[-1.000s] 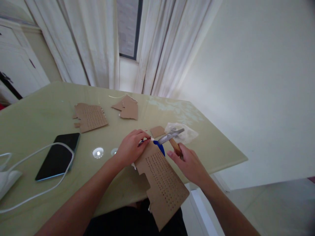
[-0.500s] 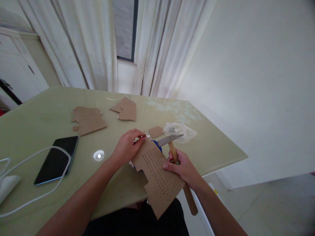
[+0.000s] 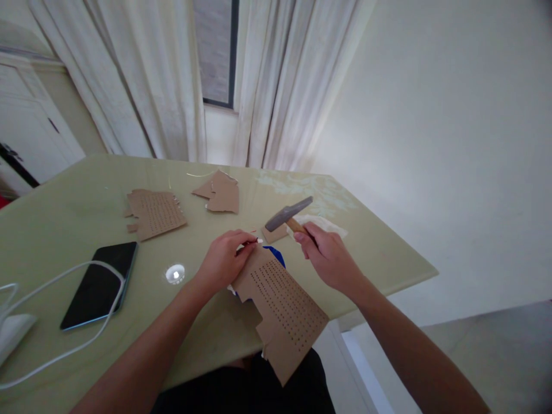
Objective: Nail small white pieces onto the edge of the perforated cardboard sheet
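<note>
My right hand (image 3: 330,256) grips the wooden handle of a hammer (image 3: 290,214), whose grey metal head is raised above the table. My left hand (image 3: 226,259) is closed in a pinch at the upper end of a piece of brown cardboard (image 3: 287,310) punched with rows of small holes. A thin, dark thing shows between its fingertips, too small to name. The cardboard's lower end juts past the table edge over the lap. Under its upper end, something blue (image 3: 274,253) sticks out.
Another perforated cardboard piece (image 3: 157,214) and torn cardboard scraps (image 3: 224,192) lie farther back. A small cardboard piece (image 3: 274,233) and a clear plastic bag (image 3: 330,224) lie behind the hammer. At left are a dark phone (image 3: 101,284) and a white cable (image 3: 64,357).
My right hand has lifted the hammer up and away from the cardboard, its head moving left and farther back. My left hand keeps its pinch in nearly the same place.
</note>
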`<control>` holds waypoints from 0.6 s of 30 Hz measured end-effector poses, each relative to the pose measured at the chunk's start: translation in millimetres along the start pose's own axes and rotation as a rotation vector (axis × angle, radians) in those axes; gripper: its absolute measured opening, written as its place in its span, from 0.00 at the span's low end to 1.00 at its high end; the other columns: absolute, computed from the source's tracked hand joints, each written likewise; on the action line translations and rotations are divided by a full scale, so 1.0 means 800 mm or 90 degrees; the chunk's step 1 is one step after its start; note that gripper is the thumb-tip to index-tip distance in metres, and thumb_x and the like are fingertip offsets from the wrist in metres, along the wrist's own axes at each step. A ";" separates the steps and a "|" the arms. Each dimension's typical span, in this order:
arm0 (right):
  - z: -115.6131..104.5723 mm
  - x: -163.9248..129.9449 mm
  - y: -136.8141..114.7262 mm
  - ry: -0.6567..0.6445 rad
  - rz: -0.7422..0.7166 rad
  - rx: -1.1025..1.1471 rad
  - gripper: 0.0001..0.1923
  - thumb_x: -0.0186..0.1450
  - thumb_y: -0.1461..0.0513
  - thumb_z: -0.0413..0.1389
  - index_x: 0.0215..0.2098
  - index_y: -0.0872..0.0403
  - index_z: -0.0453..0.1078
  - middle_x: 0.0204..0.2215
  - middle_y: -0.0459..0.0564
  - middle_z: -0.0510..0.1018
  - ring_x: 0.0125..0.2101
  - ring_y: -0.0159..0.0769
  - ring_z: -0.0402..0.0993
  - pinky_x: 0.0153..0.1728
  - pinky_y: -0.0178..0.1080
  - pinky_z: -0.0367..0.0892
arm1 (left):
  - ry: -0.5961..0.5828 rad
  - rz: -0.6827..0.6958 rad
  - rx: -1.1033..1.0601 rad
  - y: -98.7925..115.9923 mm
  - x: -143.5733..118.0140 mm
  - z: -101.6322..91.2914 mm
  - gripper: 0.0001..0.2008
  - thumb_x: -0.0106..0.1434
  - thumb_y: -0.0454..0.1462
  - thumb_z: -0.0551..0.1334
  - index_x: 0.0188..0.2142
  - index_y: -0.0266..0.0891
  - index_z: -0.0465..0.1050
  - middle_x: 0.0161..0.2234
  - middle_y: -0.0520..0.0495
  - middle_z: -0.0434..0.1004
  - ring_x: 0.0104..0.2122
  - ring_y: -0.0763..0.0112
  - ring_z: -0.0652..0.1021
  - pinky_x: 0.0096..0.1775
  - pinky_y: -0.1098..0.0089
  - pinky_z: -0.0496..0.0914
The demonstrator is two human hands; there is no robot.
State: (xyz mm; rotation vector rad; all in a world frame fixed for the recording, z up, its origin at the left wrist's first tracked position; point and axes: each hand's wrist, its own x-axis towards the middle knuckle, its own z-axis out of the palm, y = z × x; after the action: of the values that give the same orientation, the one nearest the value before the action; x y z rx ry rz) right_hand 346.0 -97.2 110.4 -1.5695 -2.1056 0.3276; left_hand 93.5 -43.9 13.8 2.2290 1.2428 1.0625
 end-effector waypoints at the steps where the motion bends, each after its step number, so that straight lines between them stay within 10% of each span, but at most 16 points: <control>1: 0.000 0.006 -0.005 0.003 -0.013 -0.033 0.18 0.82 0.53 0.49 0.34 0.50 0.65 0.25 0.45 0.73 0.27 0.38 0.69 0.33 0.40 0.55 | 0.000 0.000 -0.001 0.000 0.000 0.000 0.10 0.74 0.39 0.62 0.43 0.43 0.85 0.43 0.43 0.89 0.44 0.56 0.85 0.51 0.57 0.77; 18: 0.002 0.024 -0.020 -0.106 -0.056 -0.217 0.19 0.84 0.51 0.49 0.41 0.51 0.72 0.31 0.52 0.82 0.31 0.43 0.76 0.31 0.41 0.50 | -0.017 -0.023 -0.018 0.004 -0.001 -0.001 0.11 0.74 0.39 0.63 0.39 0.43 0.85 0.44 0.44 0.86 0.42 0.59 0.84 0.49 0.58 0.77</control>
State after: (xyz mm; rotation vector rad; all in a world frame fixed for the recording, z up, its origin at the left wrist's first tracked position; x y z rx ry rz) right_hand 327.5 -83.9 121.2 -1.6762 -2.4528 0.0715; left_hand 94.2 -46.4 15.8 2.1847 1.2443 1.0278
